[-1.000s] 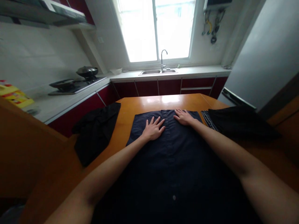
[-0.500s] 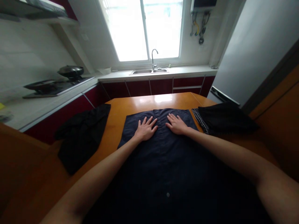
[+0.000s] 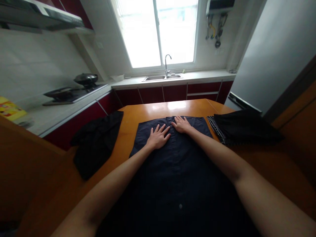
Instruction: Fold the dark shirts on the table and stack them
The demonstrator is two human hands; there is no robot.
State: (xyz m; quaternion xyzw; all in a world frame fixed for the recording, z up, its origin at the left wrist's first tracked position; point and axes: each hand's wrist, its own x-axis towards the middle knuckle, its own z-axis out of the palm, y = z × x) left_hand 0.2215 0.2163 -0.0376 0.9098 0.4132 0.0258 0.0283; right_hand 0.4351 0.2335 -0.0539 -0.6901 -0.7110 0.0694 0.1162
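Note:
A dark navy garment, which looks like a buttoned shirt (image 3: 170, 164), lies spread over the wooden table (image 3: 138, 110). A pale button shows low down on its middle line. My left hand (image 3: 158, 137) rests flat on the cloth, fingers spread, just left of the centre seam. Close to the far edge, my right hand (image 3: 182, 125) lies flat on the seam with its fingers pointing up and left. Neither hand grips anything. The near part of the garment fades into shadow.
Crumpled black cloth (image 3: 98, 141) hangs over the table's left side. Folded black cloth with a patterned edge (image 3: 243, 126) lies at the right. Beyond stand a sink (image 3: 155, 78), a stove (image 3: 74, 95) with pans, and a refrigerator (image 3: 261, 59).
My right hand has slid left and away from me, onto the centre seam near the far edge. My left hand stays about where it was on the cloth. The view has shifted slightly left.

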